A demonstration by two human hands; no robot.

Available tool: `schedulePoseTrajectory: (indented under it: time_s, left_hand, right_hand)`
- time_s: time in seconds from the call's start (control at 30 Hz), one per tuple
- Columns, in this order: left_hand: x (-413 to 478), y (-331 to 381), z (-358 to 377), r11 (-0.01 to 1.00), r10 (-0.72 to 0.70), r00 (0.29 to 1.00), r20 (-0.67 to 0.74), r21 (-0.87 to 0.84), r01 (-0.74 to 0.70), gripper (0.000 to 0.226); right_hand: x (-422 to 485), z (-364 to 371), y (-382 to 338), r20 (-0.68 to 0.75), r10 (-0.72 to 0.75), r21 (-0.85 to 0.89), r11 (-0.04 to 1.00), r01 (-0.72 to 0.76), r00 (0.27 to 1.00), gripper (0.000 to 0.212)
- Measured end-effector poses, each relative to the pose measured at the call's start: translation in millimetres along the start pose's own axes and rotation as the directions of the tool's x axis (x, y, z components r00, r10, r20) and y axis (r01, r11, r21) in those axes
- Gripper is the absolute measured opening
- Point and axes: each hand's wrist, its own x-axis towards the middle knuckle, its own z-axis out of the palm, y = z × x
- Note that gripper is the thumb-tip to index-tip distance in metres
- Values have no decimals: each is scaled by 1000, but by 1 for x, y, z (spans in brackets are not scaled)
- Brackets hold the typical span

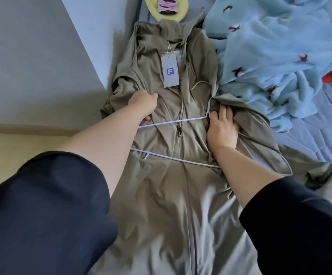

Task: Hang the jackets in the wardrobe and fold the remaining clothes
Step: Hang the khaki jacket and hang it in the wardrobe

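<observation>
A smooth, thin olive jacket (161,120) lay spread on the bed (319,135), zipper up, hood toward the top, with a stiff grey paper tag (170,71) on its chest. A slim pale wire hanger (173,123) rested across the front. The left hand (143,105) clenched a fold of the fabric; the right hand (221,130) gripped the bunched opposite side. A fluffy light-blue blanket (280,56) lay crumpled beside it.

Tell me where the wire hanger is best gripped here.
Probably the bare lower bar of the hanger, taken from above: it lies flat across the olive jacket, exposed between both arms, while its right end is hidden under fabric by the right hand.
</observation>
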Motion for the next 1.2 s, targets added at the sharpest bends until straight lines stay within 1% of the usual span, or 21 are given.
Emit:
schedulePoseTrajectory:
  time_s: [0.1,0.17,0.23,0.27,0.33,0.37,0.4,0.43,0.47,0.5,0.53,0.57,0.6,0.63,0.67,0.77,0.87,0.93,1.0,1.1,1.2]
  left_hand:
    - [-18,-23,-5,994,17,998,-62,-105,-23,32]
    - [-29,-42,-12,957,-23,990,-137,-289,-18,31]
    - [-41,-62,-21,862,-123,980,-155,-506,28,36]
    - [-49,-72,-24,800,-171,975,-141,-598,54,36]
    - [-64,-95,-27,717,-236,962,-134,-693,80,30]
    - [-73,-107,-27,711,-248,958,-143,-699,79,20]
    - [-86,-116,-28,718,-245,955,-164,-693,66,4]
    - [-94,-125,-28,727,-255,952,-170,-683,72,16]
    - [-101,-134,-28,726,-269,950,-156,-681,94,30]
    - [-107,-139,-30,706,-291,950,-114,-696,132,35]
    - [-111,-141,-32,665,-323,945,-49,-722,190,28]
    - [-115,-141,-35,625,-342,939,29,-739,251,13]
    - [-118,-141,-37,575,-359,929,89,-763,295,15]
    - [-123,-138,-39,541,-350,929,123,-783,307,22]
    - [-127,-136,-41,511,-333,935,121,-810,287,25]
    - [-140,-130,-47,424,-310,951,15,-893,152,29]
    - [-153,-135,-56,339,-289,956,-59,-940,45,42]
    - [-156,-143,-64,309,-295,953,-62,-951,33,52]
    - [-162,-150,-75,244,-276,960,-35,-969,35,64]
    - [-178,-150,-84,100,-116,993,22,-994,34,78]
    - [-194,-139,-83,89,66,997,47,-995,41,82]
  right_hand:
    - [0,-6,-1,59,5,-12,1000,-5,998,25]
    - [-1,-14,-1,85,-5,-1,1000,5,996,25]
    - [-7,-26,1,97,-44,42,998,41,994,25]
    - [-12,-33,2,76,-73,68,995,68,994,24]
    - [-23,-46,2,-24,-142,49,989,143,990,20]
    - [-30,-53,1,-89,-175,24,984,178,980,18]
    - [-36,-59,-3,-148,-204,18,978,209,968,16]
    - [-42,-67,-8,-186,-226,28,972,235,956,14]
    - [-46,-74,-15,-212,-234,39,968,248,949,14]
    - [-49,-81,-22,-237,-223,51,969,242,945,12]
    - [-50,-88,-30,-264,-187,75,974,214,946,11]
    - [-49,-96,-36,-289,-128,108,980,165,949,13]
    - [-48,-104,-42,-301,-62,147,983,111,952,17]
    - [-45,-111,-47,-295,-7,185,981,65,955,21]
    - [-42,-118,-50,-284,28,208,978,33,958,25]
    - [-31,-135,-54,-263,58,188,982,-8,963,33]
    - [-28,-147,-57,-262,55,165,986,-11,964,30]
    - [-27,-153,-60,-247,110,187,980,-64,963,30]
    - [-28,-158,-63,-212,154,190,975,-114,965,29]
    - [-32,-165,-68,-189,107,135,987,-82,976,24]
    - [-37,-170,-77,-128,-30,1,1000,30,991,20]
